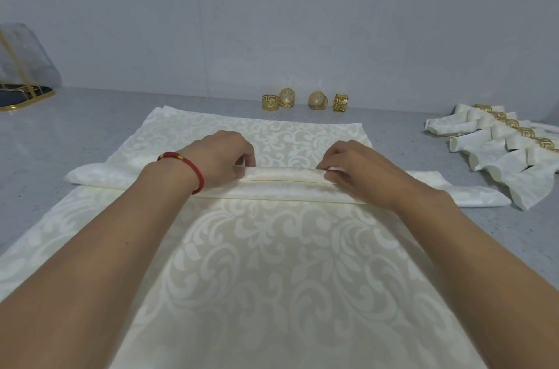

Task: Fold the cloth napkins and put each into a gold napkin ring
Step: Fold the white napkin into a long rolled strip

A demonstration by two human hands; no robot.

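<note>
1. Grey counter (75, 141) beneath everything, running out past the grip on all sides to a pale wall.
2. Cream damask napkin (257, 262) spread flat on it, reaching from near the camera up to and beyond the grip; far edge lying short of the rings.
3. Raised pleat (287, 176) across the napkin's middle, a folded band stretching between the two hands and out past each wrist to left and right.
4. Finished napkins (499, 150) off to the right of the grip, fanned in a row, each already banded in gold.
5. Left hand (223, 156), red bracelet (184, 161) at the wrist: fingertips pressed together, pinching the pleat's top edge.
6. Right hand (351, 169): same pinch on the same edge, fingers curled down onto the cloth.
7. Four loose rings (304, 100) standing beyond the grip, by the wall, well apart from the hands.
8. Step in hand, by judgement: accordion folding, roughly halfway up the cloth; ring not yet needed.
9. Next move probably calling for an even pull with both pinches, the pleat laid over parallel and pressed flat, widths matched so the stack stays narrow enough for a ring.
</note>
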